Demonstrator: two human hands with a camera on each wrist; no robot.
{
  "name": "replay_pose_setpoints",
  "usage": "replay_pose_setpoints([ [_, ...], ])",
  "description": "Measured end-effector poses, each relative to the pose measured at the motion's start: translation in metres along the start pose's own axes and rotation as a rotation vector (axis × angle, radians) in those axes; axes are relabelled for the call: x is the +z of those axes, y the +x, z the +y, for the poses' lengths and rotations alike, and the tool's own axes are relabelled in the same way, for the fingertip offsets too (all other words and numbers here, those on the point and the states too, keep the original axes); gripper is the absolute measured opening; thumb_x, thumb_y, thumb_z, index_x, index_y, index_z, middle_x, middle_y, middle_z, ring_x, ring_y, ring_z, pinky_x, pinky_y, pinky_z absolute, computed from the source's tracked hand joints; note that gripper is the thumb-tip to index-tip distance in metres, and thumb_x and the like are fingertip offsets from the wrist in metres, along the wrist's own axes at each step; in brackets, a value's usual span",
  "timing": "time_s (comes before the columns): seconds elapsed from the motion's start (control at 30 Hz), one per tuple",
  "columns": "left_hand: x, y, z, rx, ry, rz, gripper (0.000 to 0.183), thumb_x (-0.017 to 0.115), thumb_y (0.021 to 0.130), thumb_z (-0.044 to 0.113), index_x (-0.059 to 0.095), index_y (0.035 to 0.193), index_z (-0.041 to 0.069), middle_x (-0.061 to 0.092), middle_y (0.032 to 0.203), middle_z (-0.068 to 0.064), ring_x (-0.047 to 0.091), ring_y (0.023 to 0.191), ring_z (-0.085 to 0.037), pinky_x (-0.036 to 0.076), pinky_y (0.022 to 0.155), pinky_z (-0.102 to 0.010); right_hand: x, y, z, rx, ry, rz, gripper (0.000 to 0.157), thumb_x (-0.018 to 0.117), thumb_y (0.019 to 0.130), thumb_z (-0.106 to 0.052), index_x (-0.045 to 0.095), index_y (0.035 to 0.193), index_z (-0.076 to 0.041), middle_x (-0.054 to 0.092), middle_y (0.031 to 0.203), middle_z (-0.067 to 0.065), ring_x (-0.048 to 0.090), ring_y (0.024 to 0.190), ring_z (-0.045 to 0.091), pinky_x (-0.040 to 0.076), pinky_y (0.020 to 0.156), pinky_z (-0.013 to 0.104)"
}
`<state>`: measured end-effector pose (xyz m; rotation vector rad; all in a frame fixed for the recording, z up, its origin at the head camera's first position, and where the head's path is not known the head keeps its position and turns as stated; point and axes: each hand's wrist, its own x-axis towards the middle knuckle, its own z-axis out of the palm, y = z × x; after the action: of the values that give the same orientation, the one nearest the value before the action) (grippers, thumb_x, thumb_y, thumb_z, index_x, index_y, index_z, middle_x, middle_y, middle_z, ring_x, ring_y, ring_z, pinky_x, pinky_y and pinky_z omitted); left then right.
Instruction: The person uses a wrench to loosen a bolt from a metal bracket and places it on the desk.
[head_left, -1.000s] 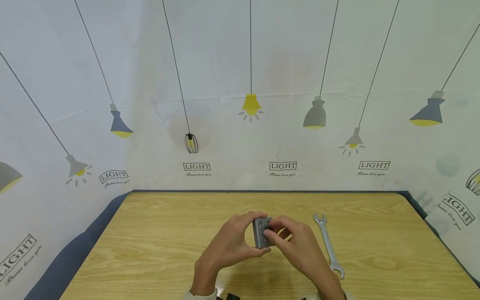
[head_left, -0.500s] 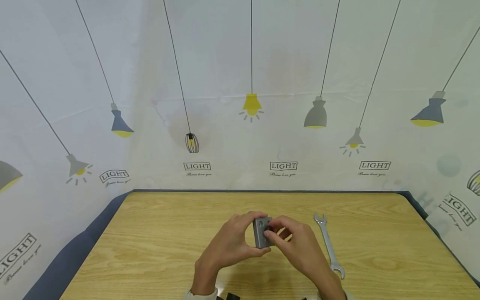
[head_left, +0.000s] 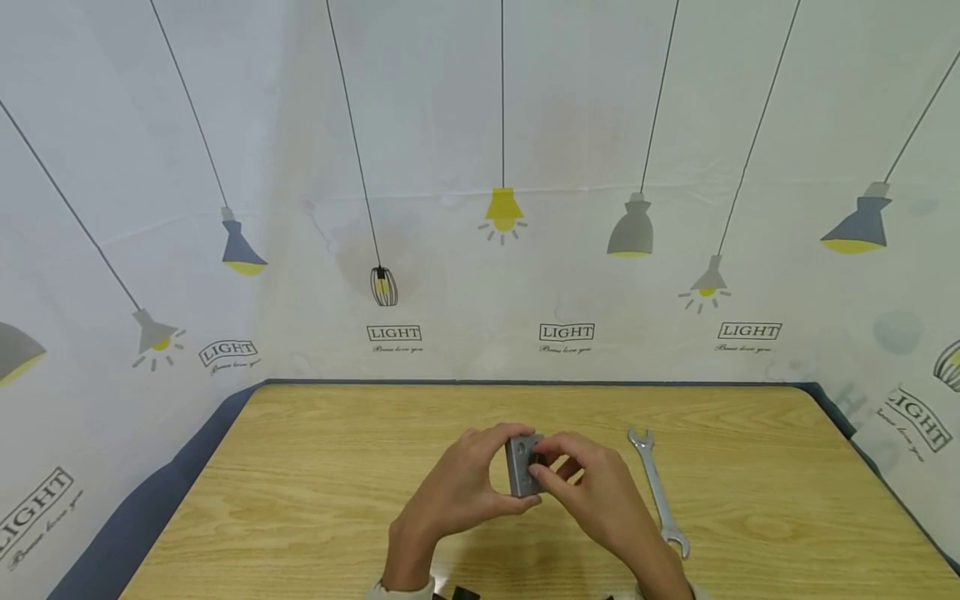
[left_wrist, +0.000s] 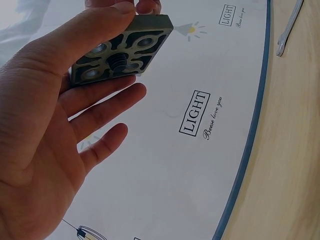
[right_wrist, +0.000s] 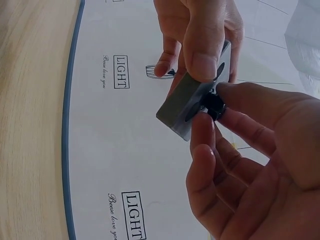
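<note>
Printed sheeting (head_left: pixel 450 125) is seen behind the table (head_left: pixel 322 475) in the head view; over the table, the plate (head_left: pixel 522 477) is gripped by the left hand (head_left: pixel 461 482). Left wrist: the bolt (left_wrist: pixel 118 61) is exposed, thread showing. Right wrist: the bolt head (right_wrist: pixel 215 106) is pinched by the right hand (right_wrist: pixel 272 157) — probably best kept square.

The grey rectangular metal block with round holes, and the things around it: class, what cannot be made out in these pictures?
Head view: the far face of the metal block is turned away.
Head view: the right grip hides part of the dark threaded metal bolt.
Left wrist view: the thumb of the left grip hides part of that far face.
Left wrist view: the top edge cuts off the silver double open-ended steel wrench.
</note>
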<state>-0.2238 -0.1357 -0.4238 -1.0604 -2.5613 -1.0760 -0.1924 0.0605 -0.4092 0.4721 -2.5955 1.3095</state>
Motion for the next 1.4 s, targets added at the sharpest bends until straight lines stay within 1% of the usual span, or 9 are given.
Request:
replay_pose_setpoints([
  [0.3,-0.0005,-0.0004,0.0001,-0.011,0.013,-0.002,0.068,0.088,0.075,0.033,0.056,0.134,0.021,0.065,0.12,0.012,0.058,0.094,-0.006,0.049,0.092,-0.037,-0.0005,0.0,0.0005,-0.03,-0.019,-0.001,0.017,0.077,0.085,-0.01,0.072,0.1,-0.015,0.07,0.097,-0.001,0.063,0.072,0.004,0.053,0.064,0.022],
  [0.5,-0.0004,-0.0005,-0.0002,-0.007,0.022,0.003,0.067,0.088,0.075,0.033,0.057,0.133,0.02,0.065,0.121,0.012,0.058,0.094,-0.007,0.049,0.092,-0.037,-0.001,-0.0012,0.0008,-0.043,-0.024,-0.01,0.019,0.077,0.085,-0.008,0.072,0.101,-0.014,0.071,0.101,0.001,0.063,0.072,0.004,0.051,0.059,0.021],
  [0.8,-0.0011,-0.0004,0.0005,-0.021,0.034,-0.003,0.068,0.087,0.075,0.033,0.057,0.134,0.02,0.064,0.123,0.012,0.059,0.096,-0.007,0.049,0.092,-0.037,-0.0019,-0.0021,-0.0003,-0.055,-0.026,-0.017,0.022,0.077,0.083,-0.004,0.071,0.102,-0.014,0.07,0.102,0.002,0.062,0.072,0.004,0.05,0.057,0.02],
  [1.03,-0.0012,-0.0005,0.0006,-0.027,0.022,-0.005,0.068,0.087,0.076,0.033,0.057,0.134,0.019,0.064,0.124,0.012,0.058,0.096,-0.007,0.049,0.092,-0.037,-0.0025,-0.0024,-0.0004,-0.069,-0.027,-0.017,0.024,0.078,0.082,-0.001,0.07,0.102,-0.013,0.069,0.101,0.003,0.063,0.073,0.005,0.051,0.057,0.021],
  [1.17,-0.0019,-0.0006,0.0015,-0.035,0.02,-0.01,0.068,0.087,0.076,0.033,0.056,0.135,0.019,0.064,0.125,0.011,0.058,0.097,-0.007,0.049,0.092,-0.038,-0.0025,-0.0021,-0.0003,-0.063,-0.025,-0.017,0.025,0.078,0.082,-0.001,0.071,0.103,-0.013,0.07,0.103,0.003,0.063,0.073,0.006,0.051,0.056,0.021],
  [1.3,-0.0025,-0.0009,0.0015,-0.046,0.02,-0.014,0.069,0.088,0.075,0.032,0.056,0.135,0.018,0.063,0.126,0.011,0.058,0.099,-0.008,0.049,0.092,-0.038,-0.0032,-0.0017,-0.0004,-0.048,0.002,-0.032,0.03,0.079,0.082,-0.004,0.07,0.11,-0.013,0.07,0.105,0.004,0.064,0.074,0.006,0.052,0.058,0.021],
  [1.4,-0.0028,-0.0011,0.0012,-0.049,0.019,-0.011,0.07,0.088,0.075,0.03,0.056,0.136,0.018,0.063,0.126,0.01,0.058,0.1,-0.009,0.049,0.092,-0.038,-0.0042,-0.0014,-0.0017,-0.013,0.036,-0.041,0.035,0.079,0.084,-0.01,0.068,0.117,-0.013,0.069,0.105,0.005,0.064,0.074,0.005,0.052,0.06,0.022],
])
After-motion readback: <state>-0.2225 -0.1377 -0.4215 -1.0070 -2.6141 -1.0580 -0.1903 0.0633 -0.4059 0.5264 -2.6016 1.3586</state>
